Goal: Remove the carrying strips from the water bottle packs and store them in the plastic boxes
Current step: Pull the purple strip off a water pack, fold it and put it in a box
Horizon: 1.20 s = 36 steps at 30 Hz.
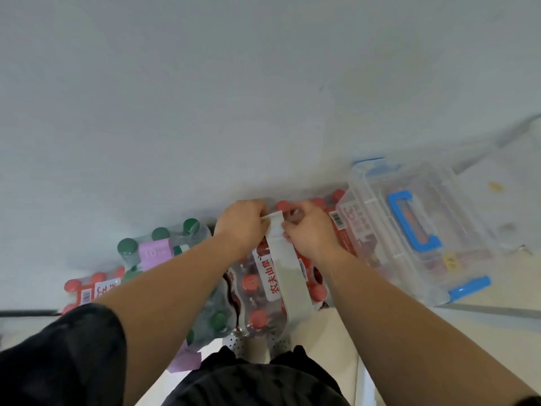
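Carrying strip (281,266), white, ran lengthwise over the top of the red-capped pack (257,291), far end lifted at the pack's far edge. The near end dropped out of sight past the pack's near edge. The picture was soft with motion blur, so small print was mostly lost. Both sets of fingertips were largely hidden behind the knuckles and the strip.

Both forearms reached forward over the pack. Left hand (242,222) was curled, pinching the strip's far end from the left side. Right hand (311,230) was curled too, pinching the strip's right edge just below that end. The hands sat close together with the strip between them.

Red "农夫山泉" read clearly on a white label touching the strip's left edge. Left of the pack was a green-capped pack (164,244) with a purple strip (154,253); its faint print may be "10", I can't confirm. Further left sat another red-capped one (87,290), partly behind the left arm. Right of the pack was a clear plastic box (380,200) with a blue handle (414,224), lying on more red-capped bottles; barcode label (338,219) visible, digits unreadable. A yellow tag (450,261) showed in the box, illegible.
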Each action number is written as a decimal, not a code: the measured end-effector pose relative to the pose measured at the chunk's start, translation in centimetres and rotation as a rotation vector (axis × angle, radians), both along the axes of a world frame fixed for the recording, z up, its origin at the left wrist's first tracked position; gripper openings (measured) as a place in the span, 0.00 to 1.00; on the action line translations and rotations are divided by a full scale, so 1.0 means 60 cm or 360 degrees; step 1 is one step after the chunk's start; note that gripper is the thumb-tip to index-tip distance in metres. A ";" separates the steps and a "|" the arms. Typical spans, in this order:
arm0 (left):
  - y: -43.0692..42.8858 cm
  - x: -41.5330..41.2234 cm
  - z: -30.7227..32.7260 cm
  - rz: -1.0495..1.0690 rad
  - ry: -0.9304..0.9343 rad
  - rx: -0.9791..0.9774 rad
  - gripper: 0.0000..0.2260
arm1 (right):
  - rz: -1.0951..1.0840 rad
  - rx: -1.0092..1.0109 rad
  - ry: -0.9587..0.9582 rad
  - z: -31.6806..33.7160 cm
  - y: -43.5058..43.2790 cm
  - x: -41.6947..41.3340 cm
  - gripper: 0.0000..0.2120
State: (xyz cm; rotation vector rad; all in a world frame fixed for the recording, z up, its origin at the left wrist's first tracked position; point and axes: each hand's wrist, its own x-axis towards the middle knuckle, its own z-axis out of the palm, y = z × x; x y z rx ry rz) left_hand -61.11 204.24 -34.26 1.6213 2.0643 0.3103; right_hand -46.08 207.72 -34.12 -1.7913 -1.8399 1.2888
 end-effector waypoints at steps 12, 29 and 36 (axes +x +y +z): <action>-0.156 -0.047 0.048 0.0493 0.0219 0.0126 0.08 | 0.0712 0.0334 0.0099 0.023 -0.061 -0.051 0.03; -0.584 -0.318 -0.067 0.1117 0.0273 -0.0272 0.09 | 0.1603 0.0290 -0.0016 0.014 -0.331 -0.354 0.07; -0.640 -0.458 -0.156 0.0718 0.0066 -0.0488 0.13 | 0.1511 -0.0056 -0.0437 -0.077 -0.433 -0.469 0.14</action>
